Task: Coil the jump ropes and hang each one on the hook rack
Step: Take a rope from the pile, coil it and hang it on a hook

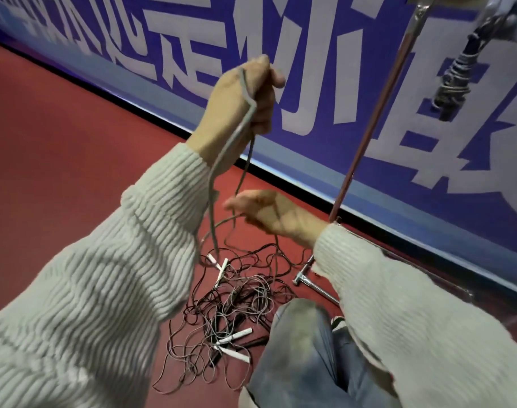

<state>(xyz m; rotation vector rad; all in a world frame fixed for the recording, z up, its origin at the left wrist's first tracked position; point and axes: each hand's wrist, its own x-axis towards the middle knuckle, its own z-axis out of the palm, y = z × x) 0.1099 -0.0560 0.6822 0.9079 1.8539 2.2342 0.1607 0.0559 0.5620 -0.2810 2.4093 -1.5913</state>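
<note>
My left hand [245, 95] is raised in front of the blue wall and grips a grey jump rope [221, 160]. The rope loops over the back of that hand and two strands hang down to the floor. Lower down, my right hand [276, 213] is open, palm up, with its fingers reaching toward the hanging strands; the blur hides whether it touches them. A tangled pile of thin dark jump ropes [233, 307] with white handles lies on the red floor below. One coiled rope [454, 81] hangs from the hook rack [495, 16] at the top right.
The rack's metal pole [369, 125] slants down to a chrome base foot [305, 275] on the floor right of the pile. A blue wall banner with white characters [310, 69] runs behind. My knee in grey trousers [298, 343] is beside the pile.
</note>
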